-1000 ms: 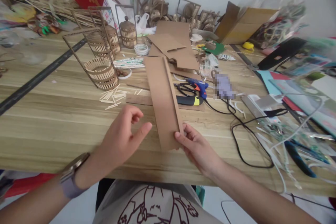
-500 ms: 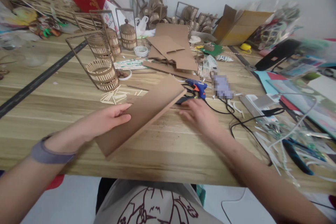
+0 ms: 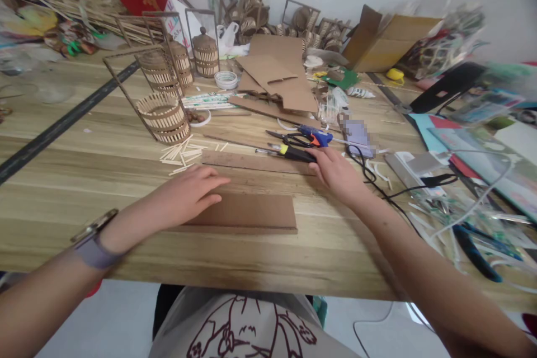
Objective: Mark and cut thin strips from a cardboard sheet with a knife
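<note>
A thick brown cardboard strip (image 3: pixel 255 212) lies flat on the table in front of me. My left hand (image 3: pixel 197 193) hovers at or rests on its left end, fingers apart and not gripping; whether it touches is unclear. My right hand (image 3: pixel 338 176) has its thumb and fingers closed on the back end of a black-handled tool (image 3: pixel 300 154) with a yellow collar and a thin metal tip pointing left. Beneath the tool lies a narrow cardboard strip (image 3: pixel 251 162). Just beyond are black-handled scissors (image 3: pixel 293 139) and a blue hot glue gun (image 3: pixel 316 135).
Short pale sticks (image 3: pixel 182 155) lie scattered beside a small lantern-like basket (image 3: pixel 163 117). Larger cardboard sheets (image 3: pixel 272 56) are stacked farther back. At right are a blurred phone-like object (image 3: pixel 358 137), a power strip (image 3: pixel 405 165), tangled cables and pliers (image 3: pixel 474 251).
The thick cardboard strip, tilted up in my left hand before, now lies flat on the table, and that hand has loosened. My right hand has taken hold of the black-handled tool.
</note>
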Tool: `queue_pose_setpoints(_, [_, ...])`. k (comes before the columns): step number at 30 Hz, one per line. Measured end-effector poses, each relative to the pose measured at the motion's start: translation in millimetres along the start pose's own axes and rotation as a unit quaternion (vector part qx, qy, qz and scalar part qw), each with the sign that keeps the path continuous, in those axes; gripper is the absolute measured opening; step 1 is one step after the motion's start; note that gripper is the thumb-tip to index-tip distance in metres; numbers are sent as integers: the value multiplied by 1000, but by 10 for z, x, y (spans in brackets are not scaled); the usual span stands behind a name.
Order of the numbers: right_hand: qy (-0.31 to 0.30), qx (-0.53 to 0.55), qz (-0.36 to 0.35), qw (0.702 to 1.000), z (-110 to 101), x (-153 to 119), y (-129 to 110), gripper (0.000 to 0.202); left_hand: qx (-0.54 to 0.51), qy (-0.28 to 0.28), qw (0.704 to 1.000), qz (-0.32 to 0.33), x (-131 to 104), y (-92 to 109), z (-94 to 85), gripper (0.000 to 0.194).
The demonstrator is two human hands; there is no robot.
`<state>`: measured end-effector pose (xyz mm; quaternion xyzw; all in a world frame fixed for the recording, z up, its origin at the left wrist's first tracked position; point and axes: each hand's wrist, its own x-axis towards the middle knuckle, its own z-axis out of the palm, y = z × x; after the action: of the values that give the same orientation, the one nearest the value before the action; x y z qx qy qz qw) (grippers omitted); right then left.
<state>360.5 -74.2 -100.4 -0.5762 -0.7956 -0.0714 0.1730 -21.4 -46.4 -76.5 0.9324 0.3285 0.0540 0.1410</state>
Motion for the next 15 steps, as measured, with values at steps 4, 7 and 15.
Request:
queue_pose_setpoints(4, [-2,274,141,951,-104,-183,-82,38,55,68,993,83,-46,326,139,31])
queue_pose_setpoints(7, [-61,490,249,833,-208,-301,-242,42,72,75,987,125,-81,524,277,32])
queue_pose_setpoints(15, [-128,598,316,725,-371,-471,-493,53,98,62,983,143,-84,580,465,40])
